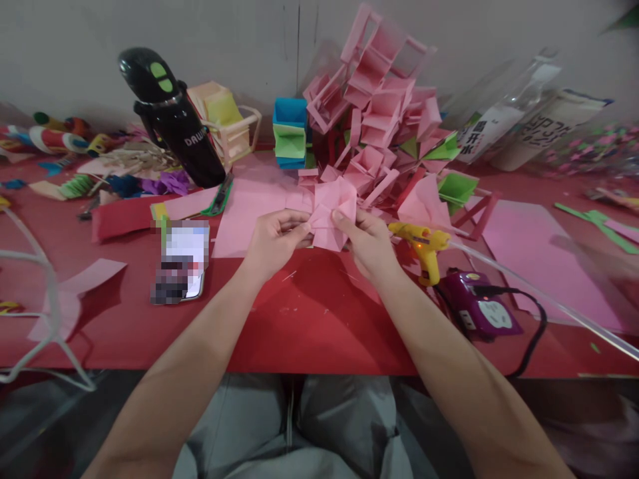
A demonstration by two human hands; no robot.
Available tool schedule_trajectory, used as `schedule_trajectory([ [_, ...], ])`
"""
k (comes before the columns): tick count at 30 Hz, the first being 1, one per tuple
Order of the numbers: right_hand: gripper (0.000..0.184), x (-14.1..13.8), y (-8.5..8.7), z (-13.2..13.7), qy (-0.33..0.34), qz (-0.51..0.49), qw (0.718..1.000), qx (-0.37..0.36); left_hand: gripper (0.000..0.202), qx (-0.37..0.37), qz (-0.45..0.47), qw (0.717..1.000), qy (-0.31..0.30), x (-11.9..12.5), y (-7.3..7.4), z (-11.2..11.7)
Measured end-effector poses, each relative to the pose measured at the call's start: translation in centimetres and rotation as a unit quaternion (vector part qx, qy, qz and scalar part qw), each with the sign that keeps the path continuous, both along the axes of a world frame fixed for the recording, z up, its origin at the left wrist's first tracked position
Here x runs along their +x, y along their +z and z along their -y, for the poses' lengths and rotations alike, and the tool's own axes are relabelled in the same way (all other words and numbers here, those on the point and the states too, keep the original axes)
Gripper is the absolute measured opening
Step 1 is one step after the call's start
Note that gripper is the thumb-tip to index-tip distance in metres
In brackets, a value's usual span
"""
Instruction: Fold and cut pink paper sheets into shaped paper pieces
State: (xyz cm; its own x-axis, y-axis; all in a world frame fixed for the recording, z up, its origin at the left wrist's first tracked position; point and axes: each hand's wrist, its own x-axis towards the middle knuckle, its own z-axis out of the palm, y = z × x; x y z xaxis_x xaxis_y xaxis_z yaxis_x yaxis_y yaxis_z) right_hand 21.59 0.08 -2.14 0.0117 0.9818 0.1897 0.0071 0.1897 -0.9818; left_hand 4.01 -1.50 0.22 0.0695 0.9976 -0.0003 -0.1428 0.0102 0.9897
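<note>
Between my two hands is a folded piece of pink paper (329, 216), raised a little above the red table. My left hand (280, 241) pinches its left edge between thumb and fingers. On the other side, my right hand (368, 241) grips the paper with the thumb pressed on its front face and the fingers behind. Behind it rises a pile of folded pink paper chairs (382, 110). A flat pink sheet (239, 219) lies beneath and to the left of my left hand. Close to my right hand is a yellow glue gun (424, 247) with a clear glue stick.
A purple power socket (482, 306) with a black cord sits at the right. Left of my hands are a phone (187, 256), green-handled scissors (219, 197) and a tall black bottle (174, 120). A blue and green paper piece (290, 133) stands at the back; a clear plastic bottle (514, 106) leans right.
</note>
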Motion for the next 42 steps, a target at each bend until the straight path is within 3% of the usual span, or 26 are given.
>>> schedule_trajectory([
  [14, 0.034, 0.0, 0.9, 0.8, -0.033, 0.153, 0.986, 0.063, 0.029, -0.026, 0.011, 0.999, -0.037, 0.3, 0.0, 0.1],
  [21, 0.035, -0.4, 1.5, 1.3, -0.027, 0.164, 0.983, 0.079, 0.03, 0.0, -0.049, 0.998, -0.026, 0.3, -0.4, 0.0],
  [33, 0.033, 0.1, 1.4, 0.9, -0.053, 0.17, 0.981, 0.08, 0.017, -0.024, 0.002, 0.999, -0.024, 0.1, 0.2, 0.0],
  [42, 0.033, 0.3, 1.1, 0.7, -0.065, 0.156, 0.983, 0.072, 0.022, -0.016, -0.004, 0.999, -0.04, -0.1, 0.2, -0.1],
])
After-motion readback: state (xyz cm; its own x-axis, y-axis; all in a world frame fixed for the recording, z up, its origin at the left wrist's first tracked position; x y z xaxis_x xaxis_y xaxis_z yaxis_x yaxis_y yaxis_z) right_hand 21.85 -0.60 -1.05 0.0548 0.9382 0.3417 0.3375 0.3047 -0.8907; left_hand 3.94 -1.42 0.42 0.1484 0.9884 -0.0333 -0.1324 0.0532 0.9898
